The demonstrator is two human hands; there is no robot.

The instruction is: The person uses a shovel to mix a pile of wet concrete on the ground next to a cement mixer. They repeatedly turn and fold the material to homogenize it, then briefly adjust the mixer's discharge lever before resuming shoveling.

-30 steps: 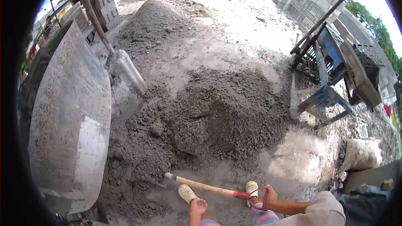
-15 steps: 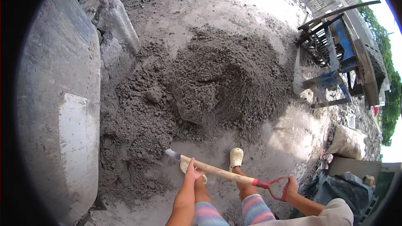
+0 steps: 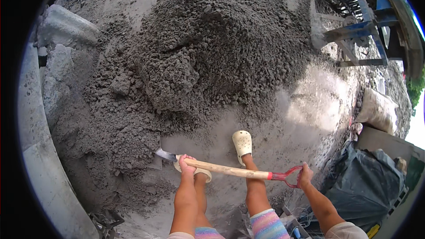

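Observation:
I hold a shovel (image 3: 230,170) with a wooden shaft, a red D-shaped handle and a metal blade. My left hand (image 3: 187,163) is closed around the lower shaft, close to the blade's socket. At the other end, my right hand (image 3: 306,176) grips the red handle. The shaft lies nearly level across the front of my legs. The blade points left, at the near edge of a large grey heap of damp, crumbly mix (image 3: 230,48); part of the blade is hard to make out against it.
Pale clogs (image 3: 242,144) are on my feet. A pale panel (image 3: 35,124) borders the left side, near a dusty block (image 3: 68,26). At right stand a blue metal frame (image 3: 349,33), a whitish sack (image 3: 378,111) and a dark tarp (image 3: 358,186).
The view has shifted, so the heap appears higher and further left. The shovel's shaft now lies more level, its blade further left in the picture. Both hands keep their hold.

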